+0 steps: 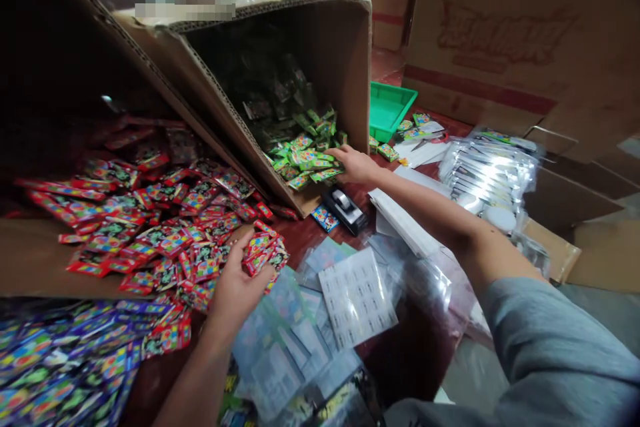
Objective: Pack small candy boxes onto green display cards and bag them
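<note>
Head view: left hand [235, 287], over the near edge of the heap of red packets [167, 240]; thumb and fingers bent round a small cluster of them, held between the tips; the heap lies to the left of and beyond these fingers, long axes pointing every way.

Right hand [357, 167], arm extended, at the lower right of the mouth of an open cardboard box [345, 47]; fingertips at the green packets [305, 160], which lie to the left of the fingers, just inside the mouth; the nearest have their long axes roughly crosswise, much in line with the fingers; this hand is the nearer to them; whether its fingers are apart or closed on a packet, cannot be told.

Below the right hand, one black tape dispenser [346, 210], one blue packet [325, 218] beside it; between the forearms, clear plastic bags [285, 347], overlapping, with a printed sheet [357, 300] on top; beneath the right forearm, folded white paper [405, 220]; beyond it, red-handled scissors [441, 138] and a green tray [393, 110], the latter beside the box; lower left, purple packets [60, 360], adjoining the red heap.
</note>
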{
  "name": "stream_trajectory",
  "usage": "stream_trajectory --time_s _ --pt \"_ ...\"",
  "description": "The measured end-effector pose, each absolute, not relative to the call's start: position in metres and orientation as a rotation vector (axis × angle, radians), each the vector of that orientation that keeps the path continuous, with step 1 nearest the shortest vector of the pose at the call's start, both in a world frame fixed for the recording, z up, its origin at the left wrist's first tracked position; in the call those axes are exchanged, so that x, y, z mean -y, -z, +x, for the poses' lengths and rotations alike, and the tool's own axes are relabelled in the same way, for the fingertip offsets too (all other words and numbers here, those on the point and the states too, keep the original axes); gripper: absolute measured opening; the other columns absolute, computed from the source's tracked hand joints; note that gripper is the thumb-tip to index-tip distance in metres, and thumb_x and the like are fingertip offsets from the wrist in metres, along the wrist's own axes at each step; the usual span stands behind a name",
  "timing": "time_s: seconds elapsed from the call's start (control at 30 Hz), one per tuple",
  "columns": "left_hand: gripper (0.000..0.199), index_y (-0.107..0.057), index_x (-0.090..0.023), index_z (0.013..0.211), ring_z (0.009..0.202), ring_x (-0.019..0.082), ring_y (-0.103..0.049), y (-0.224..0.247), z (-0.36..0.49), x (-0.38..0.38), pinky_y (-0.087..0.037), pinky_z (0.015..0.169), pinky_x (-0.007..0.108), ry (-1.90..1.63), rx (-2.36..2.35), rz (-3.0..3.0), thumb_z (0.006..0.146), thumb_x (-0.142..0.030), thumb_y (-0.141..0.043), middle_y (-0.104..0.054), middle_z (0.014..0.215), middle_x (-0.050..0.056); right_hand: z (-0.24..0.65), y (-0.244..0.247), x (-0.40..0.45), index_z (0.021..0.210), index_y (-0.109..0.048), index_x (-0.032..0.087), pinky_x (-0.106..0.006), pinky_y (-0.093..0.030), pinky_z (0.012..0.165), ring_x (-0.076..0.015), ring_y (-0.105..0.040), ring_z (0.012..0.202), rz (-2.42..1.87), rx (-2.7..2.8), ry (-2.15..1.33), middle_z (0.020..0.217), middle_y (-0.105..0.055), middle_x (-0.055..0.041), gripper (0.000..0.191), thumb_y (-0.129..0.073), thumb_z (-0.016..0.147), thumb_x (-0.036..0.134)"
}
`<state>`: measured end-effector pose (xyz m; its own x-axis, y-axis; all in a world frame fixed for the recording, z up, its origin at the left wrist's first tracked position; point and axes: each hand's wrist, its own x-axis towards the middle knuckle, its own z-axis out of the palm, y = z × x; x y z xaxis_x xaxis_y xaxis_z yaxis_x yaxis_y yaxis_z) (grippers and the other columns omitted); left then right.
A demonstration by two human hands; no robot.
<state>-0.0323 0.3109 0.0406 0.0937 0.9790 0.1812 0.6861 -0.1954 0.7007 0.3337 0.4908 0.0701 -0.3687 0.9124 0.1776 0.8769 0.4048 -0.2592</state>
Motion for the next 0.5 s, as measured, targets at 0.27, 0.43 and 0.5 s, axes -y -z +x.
stream_trajectory --time_s 0.27,0.43,0.5 --pt "0.089 -0.050 -0.019 0.155 0.109 0.025 -0.076 -0.008 0.030 -0.260 -0.064 0.097 0.042 -0.990 -1.549 1.192 0.076 -0.037 -0.085 -0.073 0.128 0.016 0.399 -0.035 -0.420 0.156 -0.045 0.005 -0.056 -0.056 0.115 -0.0384 -0.058 0.140 -1.654 2.066 -0.433 0.149 -0.060 -0.0233 0.096 -0.090 0.075 0.030" --pt "0.067 -0.055 -0.016 0.153 0.106 0.024 -0.072 -0.023 0.015 -0.244 -0.062 0.103 0.045 -1.116 -1.790 1.560 0.093 -0.040 -0.071 -0.070 0.123 0.013 0.426 -0.045 -0.361 0.160 -0.037 0.013 -0.045 -0.071 0.083 -0.0277 -0.072 0.113 -1.599 1.806 -0.555 0.155 -0.053 -0.0194 0.075 -0.069 0.098 0.040" --pt "0.070 -0.049 -0.020 0.158 0.102 0.022 -0.072 -0.033 0.019 -0.220 -0.063 0.102 0.043 -1.183 -1.692 1.561 0.095 -0.039 -0.070 -0.072 0.120 0.009 0.427 -0.049 -0.322 0.160 -0.039 0.019 -0.042 -0.071 0.077 -0.0243 -0.073 0.106 -1.481 1.666 -0.621 0.154 -0.054 -0.0156 0.075 -0.069 0.099 0.051"
